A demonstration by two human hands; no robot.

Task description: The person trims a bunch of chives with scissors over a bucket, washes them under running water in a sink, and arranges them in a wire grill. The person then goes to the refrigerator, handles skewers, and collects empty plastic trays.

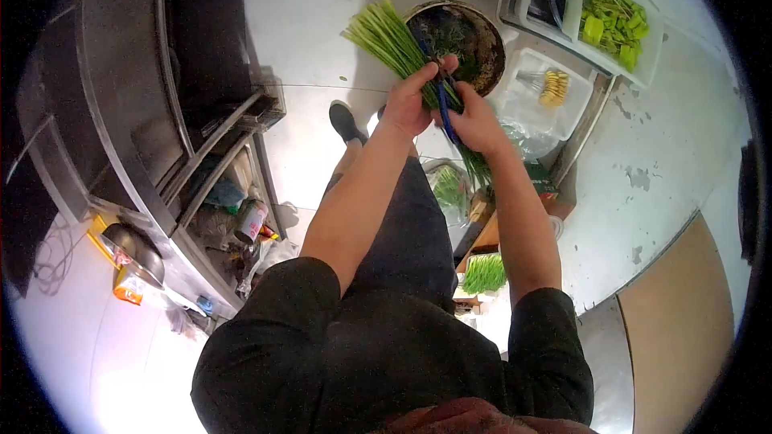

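Observation:
A long bunch of green chives [382, 36] is held at a slant over the floor, its pale stem ends at the upper left and the darker leaves trailing down to the right. My left hand [411, 106] is closed around the middle of the bunch. Closed beside it, my right hand [476, 124] grips the bunch and touches a narrow blue strip [445, 112] that runs along the stems. Whether this strip is a tie or a tool, I cannot tell. Just beyond the hands stands a round bin [494, 44] with dark green scraps inside.
White tubs, one with cut green vegetables [615, 24], stand at the upper right. Nearby is a white tray [527, 108] holding a yellowish bundle. A bag of greens [449, 189] and more cut greens [484, 273] lie lower down. Metal shelving [213, 185] lines the left.

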